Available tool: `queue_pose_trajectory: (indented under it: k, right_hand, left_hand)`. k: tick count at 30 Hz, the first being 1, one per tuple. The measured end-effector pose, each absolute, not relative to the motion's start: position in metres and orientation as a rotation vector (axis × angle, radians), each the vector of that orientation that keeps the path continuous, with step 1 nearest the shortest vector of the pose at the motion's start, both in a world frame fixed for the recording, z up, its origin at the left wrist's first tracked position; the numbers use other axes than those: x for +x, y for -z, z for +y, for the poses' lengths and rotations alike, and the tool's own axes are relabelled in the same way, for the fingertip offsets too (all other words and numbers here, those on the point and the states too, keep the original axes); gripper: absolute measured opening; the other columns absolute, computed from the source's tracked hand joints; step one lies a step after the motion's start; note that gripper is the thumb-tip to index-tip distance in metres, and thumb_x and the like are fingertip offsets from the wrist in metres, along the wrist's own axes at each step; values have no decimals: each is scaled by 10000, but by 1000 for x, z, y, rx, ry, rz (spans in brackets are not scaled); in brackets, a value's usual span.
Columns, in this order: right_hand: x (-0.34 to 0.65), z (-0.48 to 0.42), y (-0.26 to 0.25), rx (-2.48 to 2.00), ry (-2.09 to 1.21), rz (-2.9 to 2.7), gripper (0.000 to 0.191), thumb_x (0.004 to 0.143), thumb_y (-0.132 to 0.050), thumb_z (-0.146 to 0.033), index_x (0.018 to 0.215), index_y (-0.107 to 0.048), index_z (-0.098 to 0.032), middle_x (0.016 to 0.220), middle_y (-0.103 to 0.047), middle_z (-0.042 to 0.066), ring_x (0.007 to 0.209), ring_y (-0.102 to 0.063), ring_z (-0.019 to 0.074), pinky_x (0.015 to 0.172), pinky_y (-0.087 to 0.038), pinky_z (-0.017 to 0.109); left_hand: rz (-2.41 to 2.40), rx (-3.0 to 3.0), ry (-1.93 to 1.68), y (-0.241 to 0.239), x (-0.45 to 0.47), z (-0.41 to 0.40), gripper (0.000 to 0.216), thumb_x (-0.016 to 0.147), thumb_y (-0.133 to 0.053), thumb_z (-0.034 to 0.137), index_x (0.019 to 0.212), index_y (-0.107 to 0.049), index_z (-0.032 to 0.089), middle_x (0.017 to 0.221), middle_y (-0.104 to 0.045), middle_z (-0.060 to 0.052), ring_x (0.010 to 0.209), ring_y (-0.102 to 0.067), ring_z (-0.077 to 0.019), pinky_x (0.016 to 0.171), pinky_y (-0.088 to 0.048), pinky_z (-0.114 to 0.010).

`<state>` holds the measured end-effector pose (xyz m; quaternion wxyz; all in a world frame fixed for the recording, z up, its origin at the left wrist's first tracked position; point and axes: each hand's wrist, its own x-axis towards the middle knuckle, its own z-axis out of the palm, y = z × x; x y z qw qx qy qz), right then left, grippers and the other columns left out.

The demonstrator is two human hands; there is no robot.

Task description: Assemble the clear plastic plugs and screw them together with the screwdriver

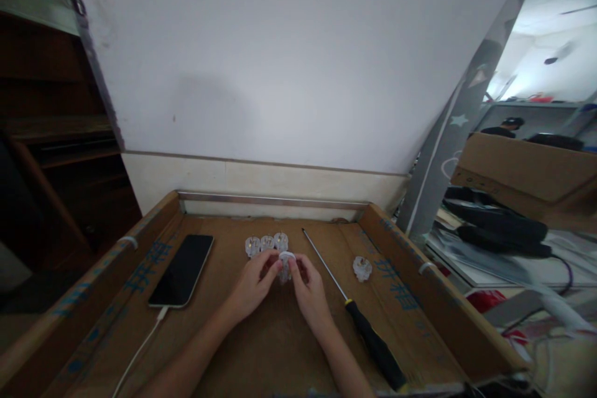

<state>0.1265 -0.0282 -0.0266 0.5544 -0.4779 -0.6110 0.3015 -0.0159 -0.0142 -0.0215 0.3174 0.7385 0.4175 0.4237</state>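
Observation:
Between both hands, above the middle of the cardboard, is a small clear plastic plug (285, 268) with a whitish rounded top. My left hand (255, 280) pinches it from the left with thumb and fingers. From the other side, my right hand (308, 289) grips it the same way. Just beyond the fingers, several similar clear plugs (267, 242) with metal pins stand in a row, partly covered by my left hand. One more clear plug (362, 268) lies apart on the right. A long screwdriver (373, 343) with a black and yellow handle rests right of my right hand.
A black-screened phone (183, 270) with a white cable (137, 354) lies on the left. Raised cardboard sides (443, 298) edge the work surface (261, 354). A white wall (280, 62) stands behind. At far right are a cardboard box (522, 165), a black bag (499, 224) and another person (504, 129).

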Motion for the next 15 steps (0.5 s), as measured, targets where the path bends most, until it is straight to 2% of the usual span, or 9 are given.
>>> queue_pose_trajectory:
  k: [4,7,10,13,15]
  right_hand:
    - [129,-30,25,-1157,-636,-1463,351,856,-460,-488,836,-618,-175,765,-609,34,670,-574,145,608,-464,248]
    - [130,-29,26,-1168,-585,-1498,362,862,-446,-490,799,-612,-175,740,-594,33,657,-565,143,600,-458,249]
    - [127,-25,29,-1190,-541,-1522,369,871,-428,-488,805,-608,-172,736,-590,34,644,-564,139,593,-464,248]
    - [126,-27,29,-1250,-474,-1517,367,873,-428,-485,933,-602,-167,795,-608,48,671,-578,144,619,-484,263]
    - [131,-36,27,-1311,-404,-1492,401,858,-458,-491,1056,-579,-164,883,-621,75,784,-592,180,726,-490,324]
  left_hand:
    - [1069,1923,-1110,18,-16,-15,290,914,-414,397,1043,-578,195,986,-652,-48,888,-594,-181,814,-455,-289]
    - [1069,1915,-1098,17,-15,-15,276,909,-420,398,970,-589,189,926,-656,-43,839,-598,-175,777,-460,-279]
    - [1037,1871,-1118,18,-14,-15,273,905,-422,398,979,-578,187,937,-654,-45,847,-601,-181,776,-461,-287]
    - [1003,1816,-1146,19,-14,-14,270,897,-432,398,987,-564,182,928,-652,-47,853,-603,-187,790,-459,-303]
    - [1021,1749,-1205,20,-15,-11,286,887,-440,418,988,-558,178,918,-647,-49,852,-604,-189,794,-458,-311]
